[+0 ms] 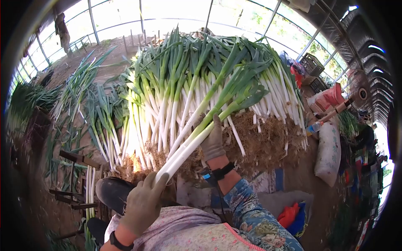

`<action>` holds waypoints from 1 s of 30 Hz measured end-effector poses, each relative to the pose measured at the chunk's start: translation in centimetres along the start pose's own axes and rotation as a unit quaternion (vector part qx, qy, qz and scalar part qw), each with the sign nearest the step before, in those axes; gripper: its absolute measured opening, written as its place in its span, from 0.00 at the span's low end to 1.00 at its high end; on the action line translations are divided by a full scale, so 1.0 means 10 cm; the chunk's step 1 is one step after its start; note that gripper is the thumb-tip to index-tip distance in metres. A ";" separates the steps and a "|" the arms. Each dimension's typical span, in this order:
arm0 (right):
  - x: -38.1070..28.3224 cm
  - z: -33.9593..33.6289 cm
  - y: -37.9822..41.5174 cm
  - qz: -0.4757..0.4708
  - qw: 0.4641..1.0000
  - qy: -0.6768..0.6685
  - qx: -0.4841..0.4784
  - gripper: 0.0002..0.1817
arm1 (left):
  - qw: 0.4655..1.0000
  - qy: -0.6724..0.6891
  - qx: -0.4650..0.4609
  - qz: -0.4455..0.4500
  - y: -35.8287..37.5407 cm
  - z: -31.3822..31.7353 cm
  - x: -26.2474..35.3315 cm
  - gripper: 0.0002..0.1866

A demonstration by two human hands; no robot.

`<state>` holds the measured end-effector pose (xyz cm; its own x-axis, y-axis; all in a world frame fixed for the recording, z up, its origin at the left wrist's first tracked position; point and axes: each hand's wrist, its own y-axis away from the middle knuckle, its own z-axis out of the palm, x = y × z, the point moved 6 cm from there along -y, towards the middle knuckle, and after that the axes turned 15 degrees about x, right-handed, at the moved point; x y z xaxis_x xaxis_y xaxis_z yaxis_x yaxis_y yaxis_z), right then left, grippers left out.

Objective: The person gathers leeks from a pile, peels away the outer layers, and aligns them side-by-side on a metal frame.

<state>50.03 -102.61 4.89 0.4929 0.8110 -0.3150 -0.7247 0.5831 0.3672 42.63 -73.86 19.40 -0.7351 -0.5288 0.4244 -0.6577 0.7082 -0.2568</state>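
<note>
Several long green onions point(187, 147) with white stalks and green tops lie slantwise across my front. My left hand point(144, 201), in a grey-brown glove, is closed around their lower white ends. Higher up, where white turns to green, my gloved right hand point(213, 142) wraps around the same stalks from the right. Behind them spreads a big pile of green onions point(176, 92), leaves pointing away and roots towards me. A tangle of brown roots point(264, 138) shows right of my right hand.
At lower left stands a wooden rack point(77, 192) with white stalks upright in it. My black shoe point(113, 192) is beside it. A white sack point(328, 152), a fan point(359, 90) and dark crates point(310, 67) stand at right. Red and blue bags point(289, 215) lie at lower right.
</note>
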 end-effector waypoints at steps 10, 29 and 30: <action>0.45 0.39 0.34 0.063 0.997 -0.038 -0.026 0.17 | 0.975 -0.100 0.176 0.095 0.82 -0.53 -0.11 0.14; 0.94 0.40 0.84 0.048 0.994 0.040 -0.094 0.15 | 0.971 -0.032 0.167 -0.166 1.46 -1.57 -0.77 0.17; 1.00 0.31 0.71 0.102 0.994 -0.015 -0.033 0.14 | 0.974 0.016 0.148 -0.169 1.48 -1.43 -0.91 0.18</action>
<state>51.31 -90.21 7.12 0.3450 0.9141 -0.2133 -0.8407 0.4020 0.3629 41.88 -51.87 24.17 -0.4654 -0.6908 0.5534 -0.8837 0.3271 -0.3349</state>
